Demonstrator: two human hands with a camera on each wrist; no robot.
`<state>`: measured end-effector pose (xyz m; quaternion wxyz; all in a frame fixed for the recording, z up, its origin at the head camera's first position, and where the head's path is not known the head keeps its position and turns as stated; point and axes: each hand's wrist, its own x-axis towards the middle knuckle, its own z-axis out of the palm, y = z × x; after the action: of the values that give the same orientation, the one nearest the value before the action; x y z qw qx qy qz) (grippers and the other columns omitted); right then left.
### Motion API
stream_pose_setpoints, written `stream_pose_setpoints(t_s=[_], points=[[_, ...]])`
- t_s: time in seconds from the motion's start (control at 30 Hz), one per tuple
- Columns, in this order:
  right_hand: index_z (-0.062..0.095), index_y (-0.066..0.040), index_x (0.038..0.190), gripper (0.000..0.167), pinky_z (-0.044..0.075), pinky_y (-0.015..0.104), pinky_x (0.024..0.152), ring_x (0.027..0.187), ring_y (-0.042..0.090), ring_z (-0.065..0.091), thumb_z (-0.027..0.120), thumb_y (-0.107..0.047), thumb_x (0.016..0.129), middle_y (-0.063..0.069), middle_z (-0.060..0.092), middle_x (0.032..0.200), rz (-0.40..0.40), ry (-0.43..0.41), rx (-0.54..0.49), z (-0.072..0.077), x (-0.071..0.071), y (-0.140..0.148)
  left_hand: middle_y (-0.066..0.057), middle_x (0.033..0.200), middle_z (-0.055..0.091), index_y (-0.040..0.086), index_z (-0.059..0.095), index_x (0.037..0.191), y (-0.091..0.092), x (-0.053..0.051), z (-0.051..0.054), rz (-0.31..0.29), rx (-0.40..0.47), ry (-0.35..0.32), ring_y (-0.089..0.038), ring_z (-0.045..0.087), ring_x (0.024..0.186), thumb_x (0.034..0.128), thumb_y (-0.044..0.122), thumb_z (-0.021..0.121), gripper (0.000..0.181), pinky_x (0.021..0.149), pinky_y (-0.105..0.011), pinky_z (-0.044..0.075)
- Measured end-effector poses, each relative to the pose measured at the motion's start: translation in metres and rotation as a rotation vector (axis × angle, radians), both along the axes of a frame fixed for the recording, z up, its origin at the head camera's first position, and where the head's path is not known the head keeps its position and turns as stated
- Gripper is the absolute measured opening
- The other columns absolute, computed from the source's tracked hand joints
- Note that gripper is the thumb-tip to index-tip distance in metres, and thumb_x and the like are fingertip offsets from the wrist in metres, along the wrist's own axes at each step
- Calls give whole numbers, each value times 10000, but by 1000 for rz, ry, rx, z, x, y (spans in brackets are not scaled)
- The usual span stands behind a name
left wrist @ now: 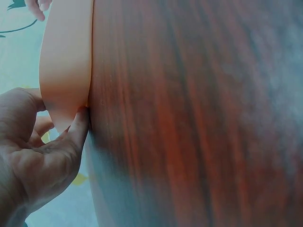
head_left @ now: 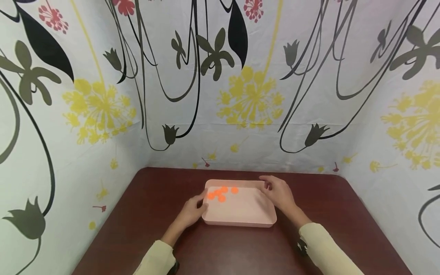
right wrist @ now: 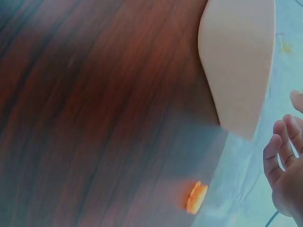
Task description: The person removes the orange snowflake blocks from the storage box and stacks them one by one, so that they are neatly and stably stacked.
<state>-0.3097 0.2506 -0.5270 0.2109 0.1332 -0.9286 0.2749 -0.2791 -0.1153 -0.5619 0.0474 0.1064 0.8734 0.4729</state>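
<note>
A shallow pale pink tray [head_left: 251,208] lies on the dark table. Several small, flat, round orange pieces [head_left: 221,198] sit in its far left part. My left hand [head_left: 192,210] grips the tray's left end; the left wrist view shows the hand [left wrist: 42,151] with thumb and fingers on either side of the tray wall [left wrist: 66,61]. Over the tray's far right corner hovers my right hand [head_left: 280,193]. In the right wrist view this hand [right wrist: 289,170] has loosely bent fingers, apart from the tray [right wrist: 236,61], with nothing visible in them.
One orange piece [right wrist: 196,197] lies on the table beyond the tray's right end, hidden in the head view. Reddish-brown wood makes up the table [head_left: 220,252]. Flower-printed white cloth [head_left: 213,145] hangs behind it and on both sides.
</note>
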Motion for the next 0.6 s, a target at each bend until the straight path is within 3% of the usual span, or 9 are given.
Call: stream_pose_setpoints(t_s=[0.2,0.37,0.5,0.6], points=[[782,-151,1208,364,366,251,529,632,85,476,869,-286,882,-64,592,748,25,-110,81,-2,1,-32,-145,1648,478,178,409,1633,-3,2,-1,25,-27,-11,-370,439,1542,1053,210,645,627,1230,-596,395],[804,-135,1154,336,415,279,614,642,93,514,890,-271,859,-66,613,705,37,-148,76,-10,-6,-53,-166,1634,488,159,418,1629,-3,4,-1,5,-17,15,-384,453,1528,1054,202,641,618,1223,-595,402],[821,-178,1130,306,516,258,672,706,48,649,904,-264,848,-95,698,745,60,-169,7,-18,-12,-63,-178,1624,496,151,426,1624,-3,4,0,-5,-10,33,-390,463,1518,1055,199,641,611,1217,-592,410],[799,-152,1192,341,542,254,633,778,88,671,887,-213,868,-58,729,838,103,-300,-154,-23,-14,-67,-176,1628,493,162,424,1626,-3,5,2,-7,-4,25,-388,461,1521,1054,207,644,615,1221,-592,406]])
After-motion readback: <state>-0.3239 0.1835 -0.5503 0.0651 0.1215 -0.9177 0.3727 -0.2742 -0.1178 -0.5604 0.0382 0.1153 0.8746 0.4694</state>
